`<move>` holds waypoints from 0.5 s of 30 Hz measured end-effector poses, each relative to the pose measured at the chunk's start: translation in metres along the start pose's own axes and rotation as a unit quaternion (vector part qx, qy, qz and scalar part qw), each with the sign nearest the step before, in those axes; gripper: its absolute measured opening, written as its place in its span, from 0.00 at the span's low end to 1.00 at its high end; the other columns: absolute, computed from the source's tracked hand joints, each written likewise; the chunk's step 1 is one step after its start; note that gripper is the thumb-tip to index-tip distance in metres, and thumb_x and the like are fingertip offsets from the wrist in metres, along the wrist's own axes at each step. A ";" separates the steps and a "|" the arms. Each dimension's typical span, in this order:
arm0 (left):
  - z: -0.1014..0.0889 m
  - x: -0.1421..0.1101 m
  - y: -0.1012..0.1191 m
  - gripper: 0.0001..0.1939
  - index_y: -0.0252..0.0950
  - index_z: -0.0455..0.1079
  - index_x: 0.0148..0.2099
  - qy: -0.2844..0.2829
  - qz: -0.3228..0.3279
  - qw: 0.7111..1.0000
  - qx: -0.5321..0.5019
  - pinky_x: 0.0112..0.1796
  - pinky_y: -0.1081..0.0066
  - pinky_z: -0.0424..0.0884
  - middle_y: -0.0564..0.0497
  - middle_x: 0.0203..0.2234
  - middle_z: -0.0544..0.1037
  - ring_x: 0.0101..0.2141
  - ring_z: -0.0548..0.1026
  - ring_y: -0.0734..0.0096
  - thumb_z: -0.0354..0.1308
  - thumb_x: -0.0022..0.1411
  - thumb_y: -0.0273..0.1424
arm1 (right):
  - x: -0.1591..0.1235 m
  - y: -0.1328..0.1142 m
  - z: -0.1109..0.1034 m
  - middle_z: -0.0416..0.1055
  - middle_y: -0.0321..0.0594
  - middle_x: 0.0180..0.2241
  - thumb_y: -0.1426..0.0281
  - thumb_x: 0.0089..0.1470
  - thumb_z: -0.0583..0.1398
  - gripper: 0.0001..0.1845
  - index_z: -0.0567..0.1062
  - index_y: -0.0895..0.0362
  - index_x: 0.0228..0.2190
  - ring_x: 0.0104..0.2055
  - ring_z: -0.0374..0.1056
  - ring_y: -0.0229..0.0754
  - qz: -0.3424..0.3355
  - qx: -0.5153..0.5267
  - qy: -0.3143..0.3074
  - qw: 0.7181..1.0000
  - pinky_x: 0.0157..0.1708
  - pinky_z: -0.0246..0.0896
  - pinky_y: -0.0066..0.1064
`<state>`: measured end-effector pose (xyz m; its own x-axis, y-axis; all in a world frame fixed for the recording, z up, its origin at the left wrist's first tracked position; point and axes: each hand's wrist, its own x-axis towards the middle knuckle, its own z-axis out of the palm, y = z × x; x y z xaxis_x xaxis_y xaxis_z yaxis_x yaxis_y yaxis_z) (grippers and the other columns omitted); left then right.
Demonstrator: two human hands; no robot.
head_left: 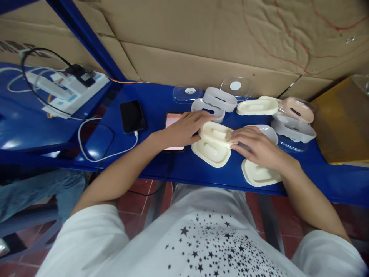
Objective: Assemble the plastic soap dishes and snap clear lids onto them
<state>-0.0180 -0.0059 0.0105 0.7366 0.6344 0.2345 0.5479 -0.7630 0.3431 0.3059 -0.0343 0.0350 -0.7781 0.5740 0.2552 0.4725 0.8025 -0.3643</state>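
My left hand [186, 127] and my right hand [258, 148] both grip a cream plastic insert [216, 132], one at each end, fingers curled over its edges. The insert sits tilted on a cream oval tray [210, 153] on the blue table [161, 96]. Under my right wrist lies another cream tray [258, 175]. A phone with a lit pink screen [171, 119] lies partly under my left hand.
More trays, grey, cream and pink [296, 109], with clear lids [187, 93], crowd the table's back right. A black phone [132, 116] on a white cable lies left. A power strip [63, 90] sits on the left shelf. Cardboard lines the wall.
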 end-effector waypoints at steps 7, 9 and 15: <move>-0.024 -0.011 0.015 0.46 0.45 0.49 0.79 -0.118 0.030 0.985 -0.121 0.72 0.48 0.59 0.39 0.76 0.58 0.75 0.57 0.47 0.67 0.66 0.36 | 0.001 -0.022 0.009 0.82 0.45 0.44 0.66 0.73 0.59 0.07 0.78 0.52 0.46 0.47 0.78 0.50 -0.056 -0.046 0.013 0.997 0.55 0.68 0.47; -0.021 -0.012 0.024 0.53 0.48 0.45 0.81 -0.141 0.026 0.985 -0.098 0.72 0.45 0.57 0.39 0.78 0.55 0.76 0.55 0.43 0.71 0.64 0.37 | 0.001 -0.028 0.011 0.82 0.43 0.43 0.67 0.73 0.59 0.07 0.78 0.51 0.45 0.46 0.78 0.49 -0.068 -0.046 0.008 0.997 0.55 0.68 0.46; 0.003 -0.007 0.036 0.43 0.44 0.58 0.76 -0.116 0.017 0.993 0.007 0.69 0.46 0.60 0.37 0.73 0.63 0.71 0.63 0.40 0.71 0.64 0.32 | 0.000 -0.037 0.032 0.82 0.46 0.43 0.61 0.73 0.60 0.12 0.80 0.55 0.46 0.48 0.76 0.52 -0.115 -0.126 -0.022 0.985 0.53 0.67 0.46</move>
<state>-0.0022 -0.0383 0.0187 0.8249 0.5645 0.0293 0.5261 -0.7856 0.3256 0.2751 -0.0691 0.0200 -0.8912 0.3686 0.2642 0.3649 0.9288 -0.0650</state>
